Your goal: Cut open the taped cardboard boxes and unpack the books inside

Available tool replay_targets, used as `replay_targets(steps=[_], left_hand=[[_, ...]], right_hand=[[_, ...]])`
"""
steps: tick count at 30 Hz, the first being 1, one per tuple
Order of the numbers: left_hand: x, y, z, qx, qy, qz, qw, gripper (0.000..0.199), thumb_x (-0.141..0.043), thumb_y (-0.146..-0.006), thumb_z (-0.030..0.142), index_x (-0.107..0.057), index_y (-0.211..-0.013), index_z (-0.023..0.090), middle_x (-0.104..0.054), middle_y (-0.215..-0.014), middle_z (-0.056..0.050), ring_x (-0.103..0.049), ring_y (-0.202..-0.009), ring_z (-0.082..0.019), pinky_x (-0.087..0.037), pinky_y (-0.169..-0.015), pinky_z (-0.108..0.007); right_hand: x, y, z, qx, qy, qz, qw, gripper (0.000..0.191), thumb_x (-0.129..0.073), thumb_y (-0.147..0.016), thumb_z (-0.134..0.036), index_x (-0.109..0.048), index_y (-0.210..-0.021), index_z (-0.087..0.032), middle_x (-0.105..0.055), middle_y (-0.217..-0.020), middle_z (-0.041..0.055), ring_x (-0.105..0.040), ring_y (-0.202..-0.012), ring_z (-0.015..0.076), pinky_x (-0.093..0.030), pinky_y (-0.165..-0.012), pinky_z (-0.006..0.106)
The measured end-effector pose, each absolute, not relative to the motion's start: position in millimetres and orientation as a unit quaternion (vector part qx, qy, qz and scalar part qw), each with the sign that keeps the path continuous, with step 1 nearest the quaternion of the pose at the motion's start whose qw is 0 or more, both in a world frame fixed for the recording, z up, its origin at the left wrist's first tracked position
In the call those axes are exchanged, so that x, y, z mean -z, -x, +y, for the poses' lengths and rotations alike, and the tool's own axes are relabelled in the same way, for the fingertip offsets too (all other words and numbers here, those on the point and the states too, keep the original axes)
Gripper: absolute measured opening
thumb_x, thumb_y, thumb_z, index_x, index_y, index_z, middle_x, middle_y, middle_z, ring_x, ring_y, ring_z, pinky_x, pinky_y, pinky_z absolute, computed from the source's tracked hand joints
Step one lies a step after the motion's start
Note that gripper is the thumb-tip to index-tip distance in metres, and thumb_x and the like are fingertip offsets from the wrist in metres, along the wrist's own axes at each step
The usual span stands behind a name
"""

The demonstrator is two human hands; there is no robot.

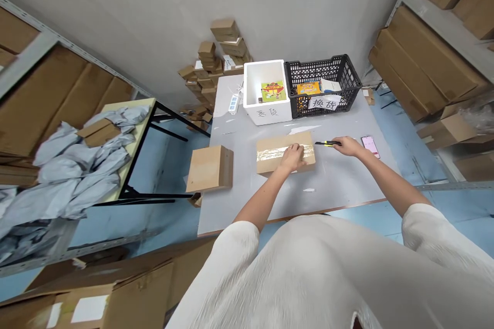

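A cardboard box (pixel 270 157) with shiny clear tape along its top lies on the table in front of me. My left hand (pixel 292 158) rests on the taped top near its right end, fingers apart and pressing down, gripping nothing. To the right of the box, my right hand (pixel 348 146) is closed around the handle of a black and yellow utility knife (pixel 329 143). Its tip points left at the box's right end, with a small gap between them. Loose paper (pixel 304 129) lies just behind the box.
A white foam box (pixel 266 113) and a black plastic crate (pixel 353 85), both holding packaged goods, stand at the table's back. Another carton (pixel 206 168) sits at the left edge. A phone (pixel 370 146) lies right. Grey parcels (pixel 65 169) cover a side table.
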State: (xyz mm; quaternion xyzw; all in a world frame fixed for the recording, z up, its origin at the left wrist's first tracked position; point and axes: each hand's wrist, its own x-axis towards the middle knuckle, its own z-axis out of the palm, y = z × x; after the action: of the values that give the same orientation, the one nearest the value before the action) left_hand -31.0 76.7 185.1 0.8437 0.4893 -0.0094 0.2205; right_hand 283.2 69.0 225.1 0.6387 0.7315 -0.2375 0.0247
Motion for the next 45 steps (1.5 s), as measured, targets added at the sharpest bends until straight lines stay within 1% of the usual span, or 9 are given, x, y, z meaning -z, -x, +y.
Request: replay_targets(steps=[8, 17, 23, 27, 33, 37, 39, 41, 45], left_hand=[[-186.8, 25.0, 80.4, 0.053, -0.838, 0.494, 0.225, 0.078, -0.089, -0.083, 0.047, -0.055, -0.147, 0.021, -0.057, -0.150, -0.018, -0.053, -0.142, -0.037, -0.044, -0.118, -0.044], [-190.5, 18.7, 72.8, 0.062, -0.834, 0.506, 0.210, 0.071, -0.092, -0.082, 0.043, -0.057, -0.139, 0.019, -0.054, -0.147, -0.020, -0.053, -0.139, -0.039, -0.044, -0.114, -0.045], [-189.2, 19.7, 68.5, 0.052, -0.833, 0.510, 0.206, 0.070, -0.091, -0.082, 0.042, -0.057, -0.139, 0.021, -0.054, -0.148, -0.019, -0.052, -0.140, -0.039, -0.044, -0.116, -0.047], [-185.1, 19.8, 70.3, 0.050, -0.834, 0.510, 0.206, 0.072, -0.091, -0.082, 0.043, -0.057, -0.140, 0.020, -0.054, -0.147, -0.019, -0.053, -0.139, -0.040, -0.044, -0.116, -0.048], [-183.9, 19.0, 76.1, 0.046, -0.834, 0.508, 0.208, 0.072, -0.092, -0.080, 0.042, -0.057, -0.139, 0.021, -0.055, -0.145, -0.018, -0.055, -0.134, -0.040, -0.045, -0.114, -0.048], [-186.2, 18.6, 78.0, 0.048, -0.832, 0.514, 0.204, 0.073, -0.093, -0.079, 0.042, -0.057, -0.139, 0.022, -0.056, -0.145, -0.017, -0.055, -0.136, -0.039, -0.044, -0.115, -0.047], [-187.4, 19.4, 77.7, 0.052, -0.828, 0.516, 0.212, 0.073, -0.093, -0.079, 0.043, -0.057, -0.140, 0.022, -0.056, -0.146, -0.017, -0.053, -0.139, -0.039, -0.043, -0.117, -0.046], [-188.2, 21.2, 76.4, 0.040, -0.827, 0.515, 0.223, 0.077, -0.091, -0.081, 0.043, -0.055, -0.146, 0.023, -0.055, -0.148, -0.017, -0.052, -0.142, -0.038, -0.041, -0.120, -0.046], [-189.7, 25.1, 75.3, -0.006, -0.815, 0.526, 0.242, 0.095, -0.086, -0.084, 0.043, -0.039, -0.167, 0.027, -0.049, -0.160, -0.017, -0.053, -0.146, -0.037, -0.039, -0.124, -0.047]], right_hand=[[-215.4, -275.0, 87.0, 0.268, -0.602, 0.751, 0.032, 0.039, -0.055, -0.108, -0.042, -0.079, -0.134, -0.025, -0.084, -0.117, 0.0079, -0.073, -0.103, 0.0257, -0.045, -0.079, 0.028], [-215.3, -266.5, 112.3, 0.265, -0.541, 0.793, 0.092, 0.037, -0.053, -0.105, -0.035, -0.079, -0.129, -0.024, -0.083, -0.111, 0.0081, -0.071, -0.095, 0.0229, -0.043, -0.074, 0.028], [-212.2, -264.5, 125.8, 0.357, -0.536, 0.759, 0.096, 0.030, -0.065, -0.098, -0.046, -0.081, -0.110, -0.024, -0.081, -0.095, 0.0050, -0.069, -0.082, 0.0211, -0.047, -0.072, 0.028], [-209.6, -273.4, 120.9, 0.469, -0.524, 0.700, 0.121, 0.037, -0.070, -0.094, -0.059, -0.077, -0.094, -0.023, -0.079, -0.087, 0.0058, -0.068, -0.073, 0.0188, -0.048, -0.062, 0.027], [-206.4, -272.7, 90.8, 0.589, -0.509, 0.627, 0.032, 0.053, -0.075, -0.088, -0.074, -0.073, -0.087, -0.020, -0.076, -0.079, 0.0081, -0.070, -0.071, 0.0196, -0.057, -0.065, 0.029], [-201.6, -266.7, 76.5, 0.618, -0.501, 0.603, 0.056, 0.049, -0.080, -0.087, -0.069, -0.073, -0.088, -0.021, -0.077, -0.082, 0.0064, -0.072, -0.073, 0.0185, -0.057, -0.066, 0.027], [-200.1, -267.1, 74.1, 0.607, -0.522, 0.598, 0.035, 0.046, -0.078, -0.090, -0.067, -0.071, -0.088, -0.021, -0.077, -0.082, 0.0063, -0.072, -0.073, 0.0180, -0.056, -0.065, 0.026], [-200.5, -270.9, 73.5, 0.599, -0.552, 0.580, -0.002, 0.044, -0.075, -0.094, -0.064, -0.067, -0.091, -0.021, -0.078, -0.087, 0.0075, -0.072, -0.073, 0.0181, -0.056, -0.064, 0.026], [-205.8, -283.0, 72.0, 0.576, -0.584, 0.570, -0.046, 0.043, -0.071, -0.099, -0.064, -0.065, -0.102, -0.022, -0.082, -0.103, 0.0108, -0.073, -0.075, 0.0185, -0.054, -0.062, 0.026]])
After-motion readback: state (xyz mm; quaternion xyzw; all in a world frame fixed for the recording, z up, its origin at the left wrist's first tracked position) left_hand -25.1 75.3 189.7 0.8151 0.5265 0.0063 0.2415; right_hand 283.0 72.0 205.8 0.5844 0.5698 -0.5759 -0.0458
